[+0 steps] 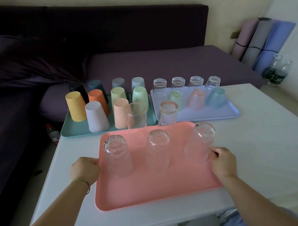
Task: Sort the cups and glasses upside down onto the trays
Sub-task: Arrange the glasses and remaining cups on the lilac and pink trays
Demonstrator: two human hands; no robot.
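Squarely between left hand and right hand sits pink tray, seemingly gripped.

No word, number or brand can be read. The bottles far beyond the right hand have dark labels, and the small bottle beyond the left hand has a red one, but their print is too blurred.

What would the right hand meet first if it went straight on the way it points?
The rightmost glass on the pink tray, standing upside down just ahead of the right hand; whether the fingertips touch it is unclear.
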